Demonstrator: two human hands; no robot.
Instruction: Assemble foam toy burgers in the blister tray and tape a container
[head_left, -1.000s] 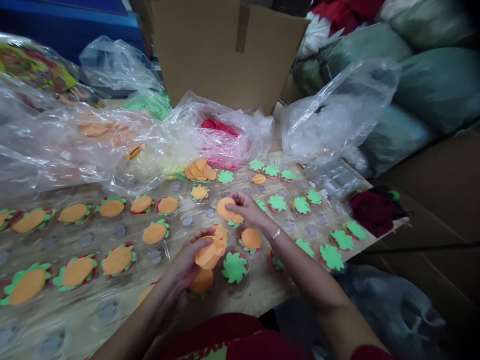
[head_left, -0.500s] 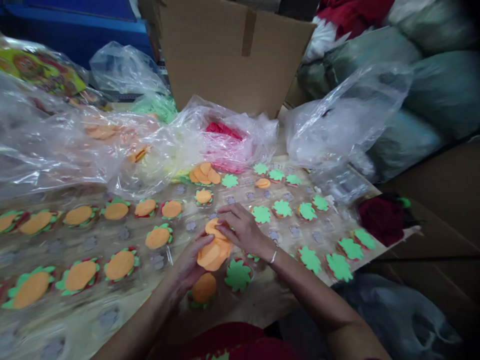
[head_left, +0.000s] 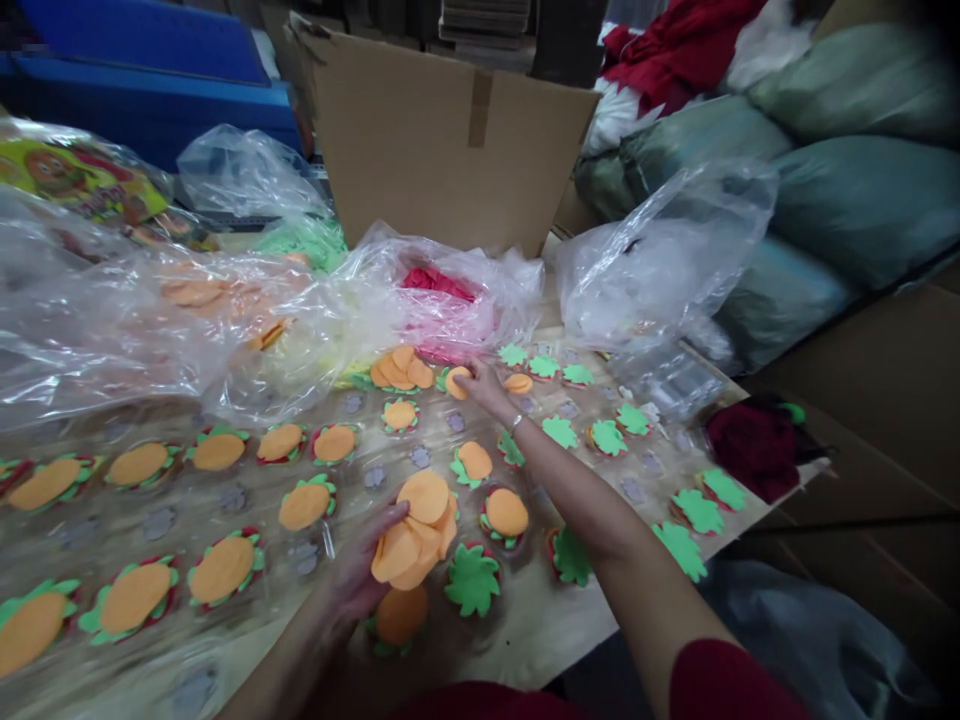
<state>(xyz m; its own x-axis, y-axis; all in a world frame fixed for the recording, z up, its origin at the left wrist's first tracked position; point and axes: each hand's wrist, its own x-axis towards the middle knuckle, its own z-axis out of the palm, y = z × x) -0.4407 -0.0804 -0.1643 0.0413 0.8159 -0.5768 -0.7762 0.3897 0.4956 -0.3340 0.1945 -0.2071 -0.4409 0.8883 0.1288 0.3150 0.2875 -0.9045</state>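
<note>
My left hand (head_left: 366, 562) grips a fanned stack of orange felt rounds (head_left: 420, 535) above the table's near middle. Farther out, my right hand (head_left: 486, 388) pinches one orange felt round (head_left: 458, 382) over a green scalloped piece, touching or just above it; I cannot tell which. Under and beside my right forearm lie green scalloped felt pieces (head_left: 559, 432), some on layered stacks. Just beyond the left hand, an orange round (head_left: 505, 512) tops a green and red stack. To the left, rows of similar stacks (head_left: 226, 568) carry orange rounds.
Small grey flower-shaped pieces (head_left: 303, 556) lie between the stacks. A pile of orange rounds (head_left: 402, 368) sits near an open clear bag of pink and red pieces (head_left: 450, 310). Behind stands a cardboard box (head_left: 442, 150); green sacks (head_left: 862, 200) are heaped at right.
My right hand has moved from the left hand's stack outward to a green piece, carrying an orange round. Two stacks beyond my left hand now show orange tops. The view has shifted slightly.
</note>
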